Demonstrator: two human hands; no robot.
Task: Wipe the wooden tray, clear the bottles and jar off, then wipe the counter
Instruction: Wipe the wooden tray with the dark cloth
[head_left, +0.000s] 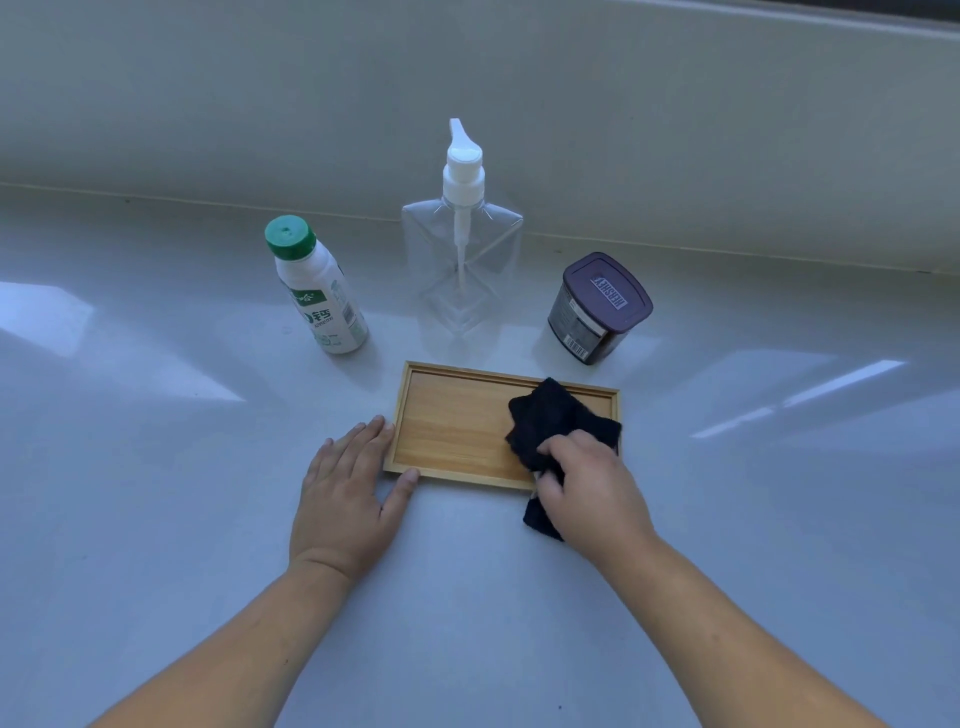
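Observation:
A shallow wooden tray (457, 426) lies flat on the pale counter (156, 467). My right hand (592, 488) grips a dark cloth (550, 421) that covers the tray's right end and hangs over its near edge. My left hand (348, 493) rests flat on the counter, fingers and thumb touching the tray's left corner. Behind the tray stand a white bottle with a green cap (317, 286), a clear pump bottle (462, 260) and a dark jar with a purple lid (597, 312), all on the counter and none on the tray.
The counter meets a pale wall (467, 104) just behind the three containers. Wide counter surface stretches left and right of the tray, with bright window reflections on both sides.

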